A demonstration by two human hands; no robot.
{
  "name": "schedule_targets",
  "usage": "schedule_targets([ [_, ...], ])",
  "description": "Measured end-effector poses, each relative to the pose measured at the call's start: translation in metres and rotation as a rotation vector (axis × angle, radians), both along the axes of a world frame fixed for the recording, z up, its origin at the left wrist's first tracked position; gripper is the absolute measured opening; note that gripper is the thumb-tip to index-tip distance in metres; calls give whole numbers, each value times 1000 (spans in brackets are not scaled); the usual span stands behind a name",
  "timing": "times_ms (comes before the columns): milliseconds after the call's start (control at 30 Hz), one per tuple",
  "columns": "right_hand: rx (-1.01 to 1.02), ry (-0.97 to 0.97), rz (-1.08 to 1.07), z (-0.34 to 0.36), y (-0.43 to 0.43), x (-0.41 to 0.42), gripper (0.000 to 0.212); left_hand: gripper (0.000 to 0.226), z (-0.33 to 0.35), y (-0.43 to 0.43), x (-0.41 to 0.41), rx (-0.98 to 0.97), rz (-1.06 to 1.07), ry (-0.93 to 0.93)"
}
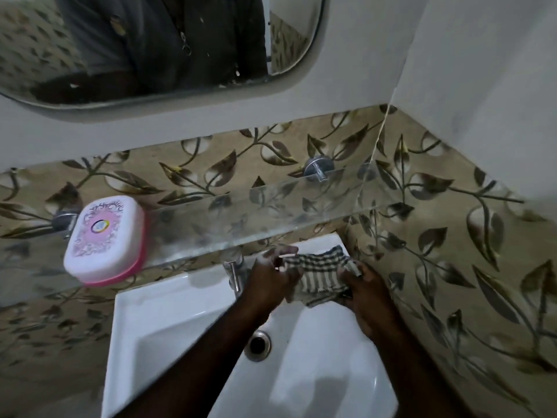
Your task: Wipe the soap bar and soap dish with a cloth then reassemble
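A closed soap dish [105,240] with a white patterned lid and pink base sits on the left part of a glass shelf [256,218]. The soap bar is not visible. Over the back right of the white sink [168,321], both hands hold a checked cloth [319,279]. My left hand [271,282] grips the cloth's left side, fingers curled over it. My right hand [361,294] grips its right lower edge. Both hands are well to the right of the soap dish and below the shelf.
A chrome tap [235,270] stands at the sink's back edge, right beside my left hand. The drain [257,345] lies between my forearms. Leaf-patterned tiles cover the walls; the right wall is close to my right hand. A mirror [156,43] hangs above.
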State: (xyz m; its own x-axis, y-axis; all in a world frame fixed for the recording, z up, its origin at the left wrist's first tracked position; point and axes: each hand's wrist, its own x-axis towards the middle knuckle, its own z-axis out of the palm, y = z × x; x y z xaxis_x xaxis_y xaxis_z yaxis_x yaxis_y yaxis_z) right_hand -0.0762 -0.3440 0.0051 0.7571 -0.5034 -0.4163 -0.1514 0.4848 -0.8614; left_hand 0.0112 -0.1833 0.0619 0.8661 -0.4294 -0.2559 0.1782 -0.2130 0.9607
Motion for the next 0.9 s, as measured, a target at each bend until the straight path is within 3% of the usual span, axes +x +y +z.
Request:
schedule_targets([
  [67,-41,20,-106,-5,-5,24,32,16,-2,-14,23,67,71,-41],
  [100,-187,109,-138,-10,-6,33,39,11,-5,-19,31,136,85,-47],
  [200,-832,346,-111,-29,-7,45,57,44,-21,-18,39,309,60,-25],
  [267,-1143,304,-54,-41,-8,51,56,51,-34,-15,33,291,42,-15],
  [333,-1329,263,116,-51,-4,60,56,48,-44,-10,25,271,54,-14],
  [433,-1474,423,430,-66,10,69,55,49,-50,-2,14,247,69,-11],
  [567,-1612,480,587,-80,9,63,68,53,-41,14,-3,266,16,-206],
  [800,-1606,543,658,-69,9,59,71,52,-37,41,-28,334,-122,-427],
  [900,-1583,561,648,-48,19,52,62,52,-29,55,-41,304,-137,-517],
])
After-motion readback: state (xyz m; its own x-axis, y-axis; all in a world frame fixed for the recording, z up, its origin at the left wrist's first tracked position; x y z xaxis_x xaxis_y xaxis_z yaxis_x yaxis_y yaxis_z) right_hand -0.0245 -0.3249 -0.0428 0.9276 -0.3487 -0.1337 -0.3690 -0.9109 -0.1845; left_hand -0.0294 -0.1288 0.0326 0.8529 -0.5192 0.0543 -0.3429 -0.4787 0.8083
